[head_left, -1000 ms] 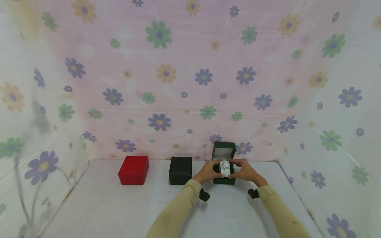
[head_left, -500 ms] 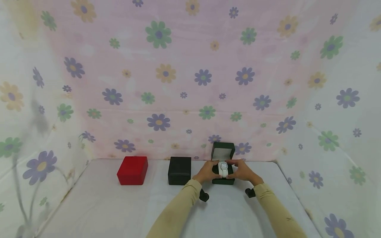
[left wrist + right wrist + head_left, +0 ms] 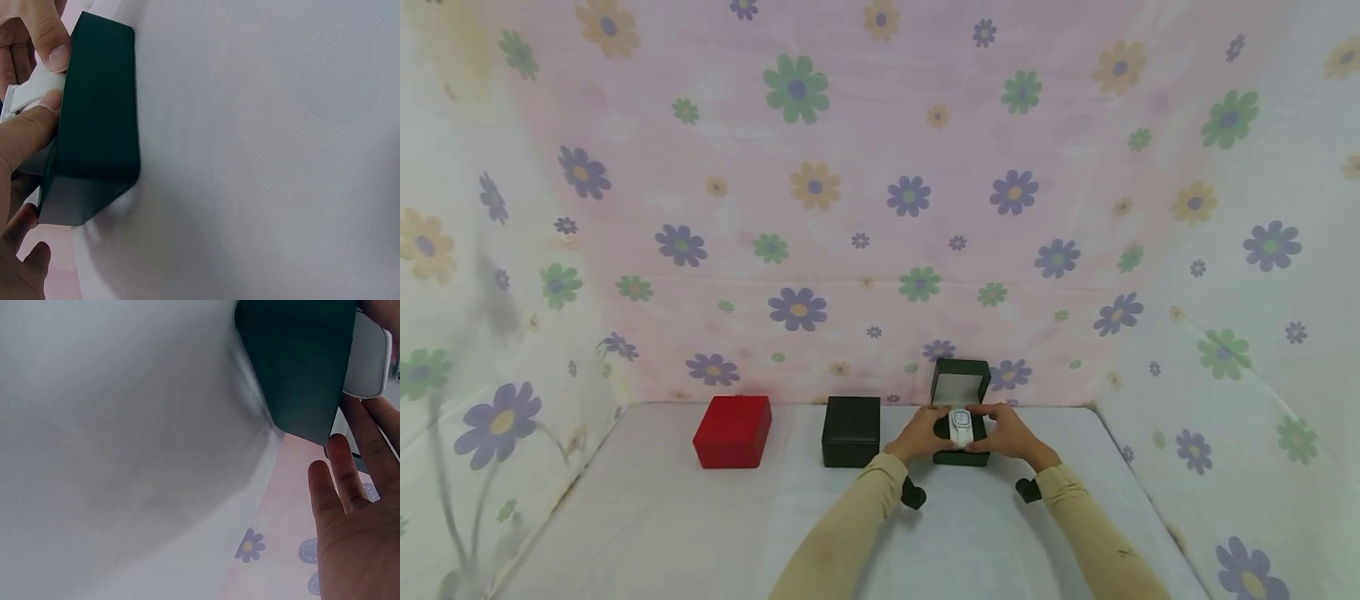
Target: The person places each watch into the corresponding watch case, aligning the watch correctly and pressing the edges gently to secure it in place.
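Note:
A white wristwatch (image 3: 961, 420) with a pale strap, wrapped round a light cushion (image 3: 367, 356), sits in the mouth of a dark green watch box (image 3: 961, 457). The box's lid stands raised behind it. From the left side my left hand (image 3: 920, 435) holds the watch, its thumb (image 3: 28, 134) pressed on the strap near the box's front edge. My right hand (image 3: 1011, 433) grips it from the opposite side, thumb low and index finger near the watch's top. In the right wrist view, other fingers spread beside the box's side wall. The box's inside is mostly hidden.
A closed black box (image 3: 852, 432) stands left of the green one, and a closed red box (image 3: 733, 432) farther left. All rest on a white cloth-covered table (image 3: 700, 533). Flowered fabric (image 3: 865, 150) hangs behind and at both sides.
Between both hands, the watch has shifted slightly left and down into the green box. The head view has drifted a little; the boxes stay in place.

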Action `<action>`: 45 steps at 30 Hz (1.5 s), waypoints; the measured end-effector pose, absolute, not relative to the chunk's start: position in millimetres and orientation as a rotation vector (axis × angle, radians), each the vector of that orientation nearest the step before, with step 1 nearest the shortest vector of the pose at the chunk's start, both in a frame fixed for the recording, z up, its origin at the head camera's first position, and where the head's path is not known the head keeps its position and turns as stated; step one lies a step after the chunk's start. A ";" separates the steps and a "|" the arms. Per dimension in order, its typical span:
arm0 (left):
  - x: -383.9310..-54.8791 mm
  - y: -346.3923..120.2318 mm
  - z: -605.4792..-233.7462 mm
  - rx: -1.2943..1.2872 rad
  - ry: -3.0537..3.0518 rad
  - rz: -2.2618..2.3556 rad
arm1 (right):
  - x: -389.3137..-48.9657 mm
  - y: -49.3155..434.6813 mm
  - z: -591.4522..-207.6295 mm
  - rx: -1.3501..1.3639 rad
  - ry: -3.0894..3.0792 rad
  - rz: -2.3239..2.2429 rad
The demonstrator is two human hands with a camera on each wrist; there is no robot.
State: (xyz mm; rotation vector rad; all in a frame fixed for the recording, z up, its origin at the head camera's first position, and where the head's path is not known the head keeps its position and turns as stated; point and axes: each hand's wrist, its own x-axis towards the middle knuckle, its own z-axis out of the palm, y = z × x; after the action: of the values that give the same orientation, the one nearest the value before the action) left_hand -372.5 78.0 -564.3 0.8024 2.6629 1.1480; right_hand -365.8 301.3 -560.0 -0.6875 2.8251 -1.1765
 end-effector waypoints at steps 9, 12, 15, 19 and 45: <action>-369.6 79.4 -559.2 0.793 2.707 1.056 | -365.5 302.1 -558.1 -0.707 2.851 -1.118; -368.4 80.2 -558.3 0.798 2.737 1.006 | -364.5 302.7 -557.8 -0.718 2.859 -1.101; -367.2 81.2 -557.0 0.806 2.771 0.919 | -363.1 303.1 -557.4 -0.702 2.864 -1.096; -367.5 82.2 -556.1 0.823 2.801 0.794 | -362.9 302.2 -556.9 -0.699 2.861 -1.105; -374.8 48.3 -518.7 0.794 2.631 1.995 | -349.7 315.8 -502.0 -0.555 3.075 -1.464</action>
State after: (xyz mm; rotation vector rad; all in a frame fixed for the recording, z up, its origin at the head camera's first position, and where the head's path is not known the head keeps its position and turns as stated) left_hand -374.8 48.3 -518.7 0.7941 2.6307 1.9951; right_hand -349.7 315.8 -502.0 -0.5547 3.0749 -1.4636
